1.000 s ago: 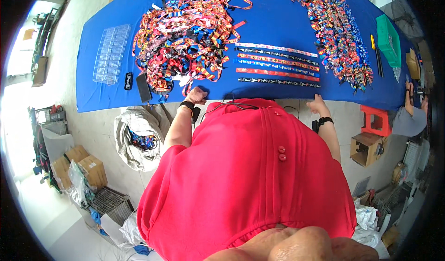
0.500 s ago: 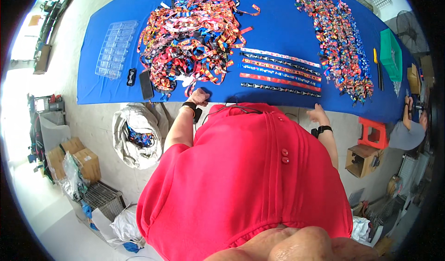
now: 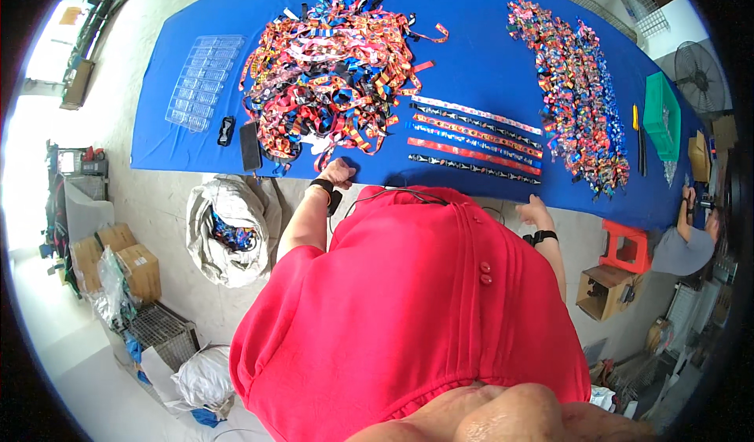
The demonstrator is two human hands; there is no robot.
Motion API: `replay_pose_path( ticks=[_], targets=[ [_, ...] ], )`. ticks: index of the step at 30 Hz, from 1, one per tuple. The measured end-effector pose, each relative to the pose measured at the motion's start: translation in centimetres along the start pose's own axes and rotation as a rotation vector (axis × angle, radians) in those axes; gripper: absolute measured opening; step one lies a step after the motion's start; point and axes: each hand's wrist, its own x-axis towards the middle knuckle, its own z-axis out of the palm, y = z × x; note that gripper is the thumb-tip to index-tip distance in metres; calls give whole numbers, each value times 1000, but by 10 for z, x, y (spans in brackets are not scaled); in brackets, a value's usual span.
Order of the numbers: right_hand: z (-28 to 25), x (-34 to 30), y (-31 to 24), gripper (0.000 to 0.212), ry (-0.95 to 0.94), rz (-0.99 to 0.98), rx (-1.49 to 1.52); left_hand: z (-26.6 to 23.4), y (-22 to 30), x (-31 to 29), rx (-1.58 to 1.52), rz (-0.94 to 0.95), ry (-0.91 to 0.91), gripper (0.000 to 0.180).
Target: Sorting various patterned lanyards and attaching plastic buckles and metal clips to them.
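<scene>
At the table's front edge, below the big heap of lanyards (image 3: pixel 330 80), my left hand (image 3: pixel 338 172) rests with its fingers curled in; nothing shows in them. My right hand (image 3: pixel 535 212) hovers by the same edge, below the right ends of the laid-out straps, its fingers loosely curled with nothing visible inside. Several patterned straps (image 3: pixel 475 143) lie flat in parallel rows between the heap and a long bundle of lanyards (image 3: pixel 577 96) on the right. A dark phone (image 3: pixel 250 146) lies left of my left hand, next to a small black object (image 3: pixel 226 131).
A clear compartment tray (image 3: pixel 204 84) lies on the blue tablecloth (image 3: pixel 463 25). At right are a green bin (image 3: pixel 661 116), a yellow-and-black tool (image 3: pixel 637 120), a red stool (image 3: pixel 627 245) and another person (image 3: pixel 685 245). A white sack (image 3: pixel 208 245) stands below the table's left.
The whole view has shifted slightly. My right hand has drawn a little back from the table edge, its fingers more curled. My left hand stays at the edge.
</scene>
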Motion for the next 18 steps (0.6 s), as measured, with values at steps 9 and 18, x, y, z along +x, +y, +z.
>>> replay_pose_path(
  ticks=[9, 18],
  targets=[
    [-9, -12, -8, 77, 1, -32, 27, 0, 3, -1, 8, -39, 3, 26],
    [-10, -3, -2, 77, -77, 25, 108, 2, 13, -9, 38, -71, 15, 25]
  ],
)
